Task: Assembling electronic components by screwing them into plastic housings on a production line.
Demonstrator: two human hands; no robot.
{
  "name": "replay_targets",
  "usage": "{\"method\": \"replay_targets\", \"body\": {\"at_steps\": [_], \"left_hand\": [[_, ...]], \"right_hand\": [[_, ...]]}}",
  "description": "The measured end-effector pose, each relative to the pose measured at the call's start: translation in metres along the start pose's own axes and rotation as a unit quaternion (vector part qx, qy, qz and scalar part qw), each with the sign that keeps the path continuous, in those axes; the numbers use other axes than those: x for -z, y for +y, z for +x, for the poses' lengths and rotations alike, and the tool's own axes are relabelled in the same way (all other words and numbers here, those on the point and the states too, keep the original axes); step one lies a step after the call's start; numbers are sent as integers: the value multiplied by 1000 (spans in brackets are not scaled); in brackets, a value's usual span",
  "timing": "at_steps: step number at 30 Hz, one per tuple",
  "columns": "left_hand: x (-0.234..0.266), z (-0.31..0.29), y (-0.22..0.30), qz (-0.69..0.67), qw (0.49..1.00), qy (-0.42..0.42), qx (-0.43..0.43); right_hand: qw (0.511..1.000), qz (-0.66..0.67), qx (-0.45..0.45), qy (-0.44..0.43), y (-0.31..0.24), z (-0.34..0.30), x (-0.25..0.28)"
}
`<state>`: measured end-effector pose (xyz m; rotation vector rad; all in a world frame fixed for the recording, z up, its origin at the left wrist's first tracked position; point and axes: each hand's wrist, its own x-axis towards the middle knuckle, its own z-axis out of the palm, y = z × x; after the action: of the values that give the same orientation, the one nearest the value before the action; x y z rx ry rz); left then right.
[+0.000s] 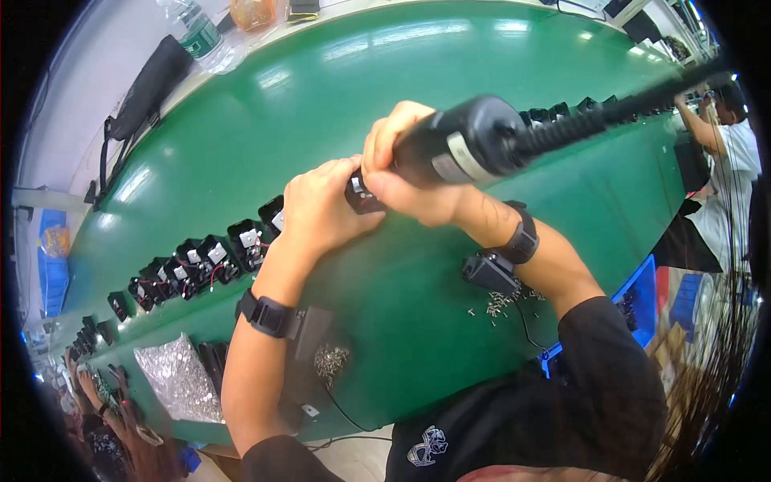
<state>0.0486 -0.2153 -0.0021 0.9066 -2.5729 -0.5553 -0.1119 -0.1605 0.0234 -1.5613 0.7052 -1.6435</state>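
My right hand (426,201) is wrapped around a black electric screwdriver (482,136), whose thick cord runs off to the upper right. The tool's tip is hidden behind my fingers. Close against it, my left hand (317,197) grips a small black housing (363,197) on the green table (385,297); only part of the housing shows between the hands. To the left of that hand, a row of black housings (193,265) with silvery parts and red wires runs down along the table.
Loose screws (499,305) lie under my right forearm, and another screw pile (331,363) sits near my left elbow. A clear bag of small metal pieces (178,377) is at lower left. A blue bin (640,301) stands at right. Co-workers are at far right and lower left.
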Motion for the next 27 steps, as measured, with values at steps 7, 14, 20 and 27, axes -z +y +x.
{"method": "replay_targets", "body": {"at_steps": [7, 14, 20, 27], "left_hand": [[14, -14, -6, 68, 998, -9, 7], [28, -11, 48, 80, 988, 111, -68], [-44, -47, 127, -22, 983, -95, -154], [-76, -51, 135, -35, 981, -41, -186]], "right_hand": [[994, -9, -17, 109, -27, 1, -14], [979, 42, 81, 183, -144, -68, 49], [978, 73, 23, 195, -180, -108, 58], [983, 26, -76, 163, -203, -131, 64]]}}
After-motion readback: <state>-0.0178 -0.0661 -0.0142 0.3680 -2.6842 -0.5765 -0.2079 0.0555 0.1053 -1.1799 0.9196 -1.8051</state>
